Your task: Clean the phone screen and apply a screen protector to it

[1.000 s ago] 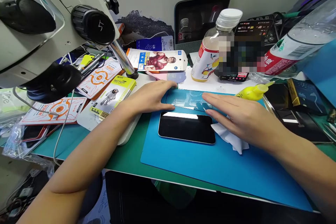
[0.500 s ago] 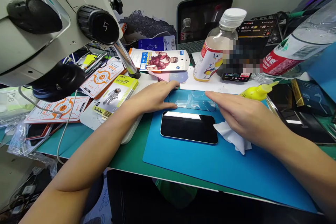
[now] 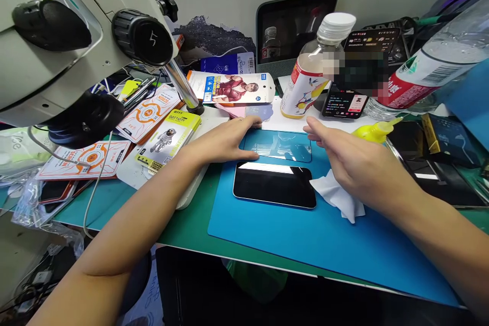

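A clear glass screen protector (image 3: 278, 146) lies on the blue mat (image 3: 263, 229). At its left end is my left hand (image 3: 229, 142), thumb and forefinger spread apart at the near and far corners. Just off the right end hovers my right hand (image 3: 351, 158), its fingers stretched out and nothing in them. In front of the protector rests a phone (image 3: 274, 186) with a dark screen facing up. A crumpled white wipe (image 3: 342, 198) lies by the phone's right end, below my right hand. Behind that hand is a yellow squeeze bottle (image 3: 376, 131), partly hidden.
A microscope (image 3: 141, 38) overhangs the left side, above a yellow battery box (image 3: 170, 137) and orange-white boxes (image 3: 148, 112). Behind stand a drink bottle (image 3: 309, 76), a lit phone (image 3: 346, 104) and a tilted water bottle (image 3: 416, 79). More phones (image 3: 431, 178) lie at right.
My right hand has turned and its fingertips have moved slightly right, away from the protector's far right corner. My left hand has stayed put.
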Action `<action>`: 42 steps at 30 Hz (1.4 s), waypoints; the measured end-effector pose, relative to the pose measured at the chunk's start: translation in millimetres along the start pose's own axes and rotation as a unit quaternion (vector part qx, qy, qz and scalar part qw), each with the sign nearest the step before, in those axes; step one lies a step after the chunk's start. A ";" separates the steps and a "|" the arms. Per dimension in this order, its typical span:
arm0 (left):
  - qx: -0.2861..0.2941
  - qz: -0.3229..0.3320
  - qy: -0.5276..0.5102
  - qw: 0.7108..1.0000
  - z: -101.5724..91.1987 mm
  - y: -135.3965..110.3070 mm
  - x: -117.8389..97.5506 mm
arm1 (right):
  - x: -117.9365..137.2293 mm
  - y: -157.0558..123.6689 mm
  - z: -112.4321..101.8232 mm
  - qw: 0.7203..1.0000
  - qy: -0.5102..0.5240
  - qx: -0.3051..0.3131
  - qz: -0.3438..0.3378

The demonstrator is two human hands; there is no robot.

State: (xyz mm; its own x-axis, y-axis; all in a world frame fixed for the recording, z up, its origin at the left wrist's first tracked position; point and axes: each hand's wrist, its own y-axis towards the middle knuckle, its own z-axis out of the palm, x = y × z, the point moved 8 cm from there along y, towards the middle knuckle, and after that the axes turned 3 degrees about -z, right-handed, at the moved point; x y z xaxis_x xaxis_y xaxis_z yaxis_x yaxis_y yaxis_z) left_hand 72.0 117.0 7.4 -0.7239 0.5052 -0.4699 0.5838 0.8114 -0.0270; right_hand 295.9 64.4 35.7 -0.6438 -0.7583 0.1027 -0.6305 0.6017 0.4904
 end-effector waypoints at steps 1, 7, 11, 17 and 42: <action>0.001 0.003 0.001 1.000 0.4 0.2 -0.3 | 0.8 0.5 0.7 1.000 -0.001 0.007 0.003; -0.015 0.032 0.050 0.998 -2.1 0.0 -7.2 | -0.5 -0.5 4.2 0.999 0.021 0.035 0.022; -0.025 0.038 0.078 0.996 -3.9 -0.9 -10.4 | -3.9 -1.6 7.5 0.998 0.046 0.035 0.035; -0.040 0.054 0.099 0.993 -6.9 -3.4 -15.4 | -9.5 -1.3 18.8 0.995 0.057 0.064 0.055; -0.056 0.088 0.081 0.991 -31.3 -23.8 -30.0 | -4.7 1.8 20.2 0.982 0.143 0.094 0.077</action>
State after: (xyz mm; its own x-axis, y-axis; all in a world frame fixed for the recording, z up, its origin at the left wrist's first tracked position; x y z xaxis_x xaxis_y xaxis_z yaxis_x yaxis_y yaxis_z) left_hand 68.4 91.7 49.8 -0.6697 0.6742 -0.3113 0.6675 0.7302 0.1456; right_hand 289.0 74.1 18.6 -0.6073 -0.6775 0.4150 -0.6209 0.7306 0.2841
